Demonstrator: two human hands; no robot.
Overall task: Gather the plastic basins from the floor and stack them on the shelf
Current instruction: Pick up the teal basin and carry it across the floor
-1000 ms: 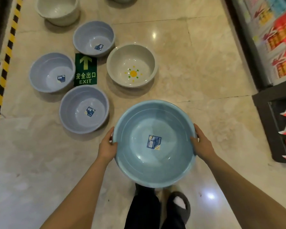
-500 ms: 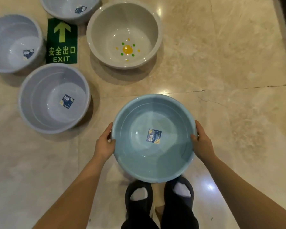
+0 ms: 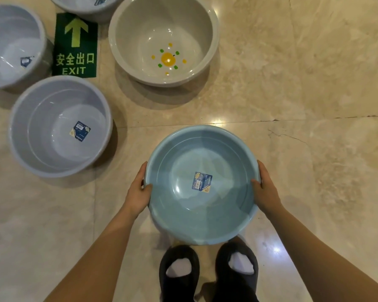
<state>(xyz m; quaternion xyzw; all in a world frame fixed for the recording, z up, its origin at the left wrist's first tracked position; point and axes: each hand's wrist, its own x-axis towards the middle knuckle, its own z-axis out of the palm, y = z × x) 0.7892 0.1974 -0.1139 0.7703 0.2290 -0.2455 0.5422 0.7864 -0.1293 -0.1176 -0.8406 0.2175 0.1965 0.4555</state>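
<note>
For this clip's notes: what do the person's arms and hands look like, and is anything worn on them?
Both arms are bare as far up as the frame shows: no sleeves. The left hand and right hand wear no gloves, and no rings, watch or bracelets are visible. Further down, the person wears dark trousers and dark open-toe slippers over white socks.

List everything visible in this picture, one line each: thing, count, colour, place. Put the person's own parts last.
blue basin: 1, light blue, held above the feet
lavender basins: 3, pale lavender, on the floor at left, two cut off by the frame
cream basin: 1, cream with flower print, floor at top centre
exit sign: 1, green, on the floor between basins
floor: beige marble tile
left hand: on the blue basin's left rim
right hand: on its right rim
slippers: 2, black, bottom centre
</note>
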